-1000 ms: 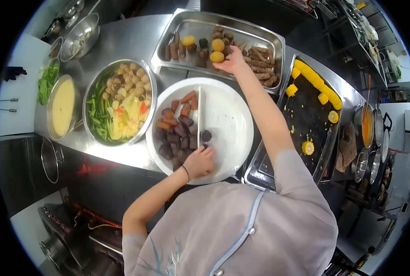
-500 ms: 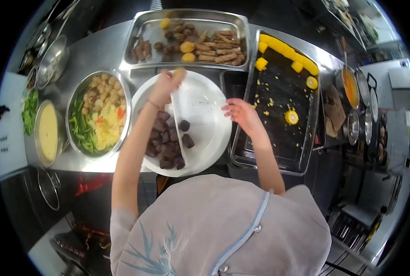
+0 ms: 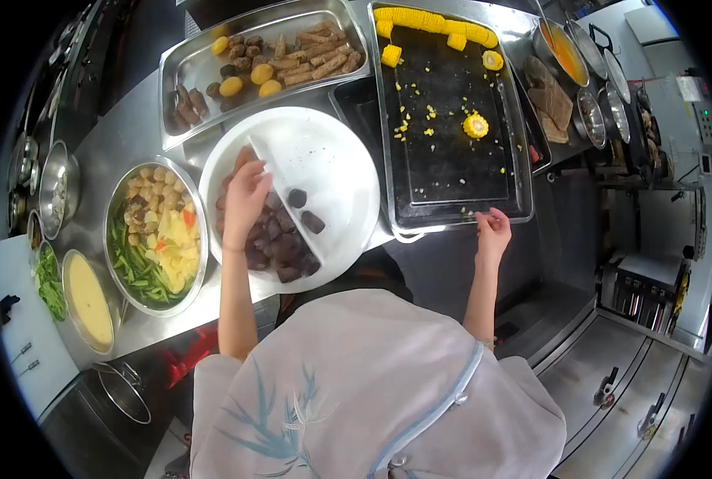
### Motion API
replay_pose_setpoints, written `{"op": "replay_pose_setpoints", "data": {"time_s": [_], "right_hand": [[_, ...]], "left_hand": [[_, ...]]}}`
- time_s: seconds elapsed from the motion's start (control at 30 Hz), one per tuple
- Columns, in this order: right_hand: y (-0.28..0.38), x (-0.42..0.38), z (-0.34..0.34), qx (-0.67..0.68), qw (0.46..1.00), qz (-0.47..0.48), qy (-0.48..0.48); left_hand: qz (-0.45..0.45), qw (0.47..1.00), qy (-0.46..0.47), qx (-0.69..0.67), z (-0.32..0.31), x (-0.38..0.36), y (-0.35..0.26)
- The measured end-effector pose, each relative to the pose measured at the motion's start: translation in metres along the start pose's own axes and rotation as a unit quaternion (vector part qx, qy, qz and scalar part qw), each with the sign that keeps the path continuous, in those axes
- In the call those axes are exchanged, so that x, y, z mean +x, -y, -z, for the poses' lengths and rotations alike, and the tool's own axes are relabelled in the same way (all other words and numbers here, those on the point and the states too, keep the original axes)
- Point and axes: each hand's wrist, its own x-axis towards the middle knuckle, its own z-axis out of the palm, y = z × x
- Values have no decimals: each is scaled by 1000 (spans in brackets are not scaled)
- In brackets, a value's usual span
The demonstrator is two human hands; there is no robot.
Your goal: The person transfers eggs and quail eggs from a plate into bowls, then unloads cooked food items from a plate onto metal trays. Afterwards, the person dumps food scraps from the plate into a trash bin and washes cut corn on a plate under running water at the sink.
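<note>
My left hand (image 3: 247, 194) is over the left part of the round white tub (image 3: 348, 160), near its divider (image 3: 280, 188). Its fingers are bent, and anything between them is too small to make out. Below it lie dark purple chunks (image 3: 280, 243); two more sit right of the divider. At the near right corner of the black tray (image 3: 452, 172), my right hand (image 3: 493, 226) has its fingers curled at the rim. Corn pieces (image 3: 476, 125) and loose kernels lie in that tray.
A steel tray (image 3: 272, 104) holds brown sticks, small brown balls and yellow round pieces. To the left stand an oval bowl (image 3: 204, 239) of vegetables, a bowl of yellow liquid (image 3: 89, 299) and greens (image 3: 50, 283). A brown cloth (image 3: 549, 100) lies at right.
The view has turned right. My left hand has moved from the tub's far edge down over its left part. My right hand has moved from the tub's right edge to the black tray's near corner.
</note>
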Motion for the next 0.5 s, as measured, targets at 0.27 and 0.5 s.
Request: {"op": "replay_pose_setpoints", "data": {"time_s": [0.27,0.5], "right_hand": [[-67,-21,-32,-192,958,-62,-202],[-35,-28,-39,-46,994,-95,30]], "left_hand": [[111,972,-201,-45,86,-121,19],[99,979,-172,-48,90,-132,31]]}}
